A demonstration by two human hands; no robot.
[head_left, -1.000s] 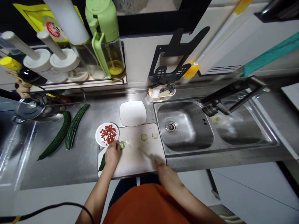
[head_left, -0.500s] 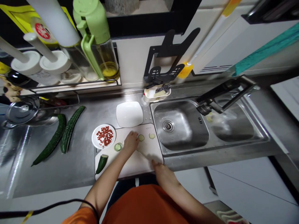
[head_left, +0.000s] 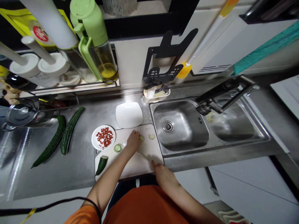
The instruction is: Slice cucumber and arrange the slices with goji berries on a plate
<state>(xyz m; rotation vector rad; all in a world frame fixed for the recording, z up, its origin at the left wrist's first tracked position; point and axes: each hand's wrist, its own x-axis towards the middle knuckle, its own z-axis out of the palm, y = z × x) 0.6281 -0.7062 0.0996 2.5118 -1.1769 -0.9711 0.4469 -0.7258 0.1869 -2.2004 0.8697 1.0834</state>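
Observation:
My left hand reaches across the white cutting board and rests with curled fingers on a cucumber slice. Another slice lies just to its right. A small stack of slices and a cucumber end piece lie on the board's left side. My right hand sits at the board's near right corner, closed on a knife whose blade points across the board.
A small white plate of red pieces and an empty white square dish sit beside the board. Two whole cucumbers lie on the steel counter at left. A double sink with a tap is at right. A rack of bottles stands behind.
My left hand left the cucumber end piece and the sliced stack, moved right across the board and settled on a loose slice. The right hand stayed put.

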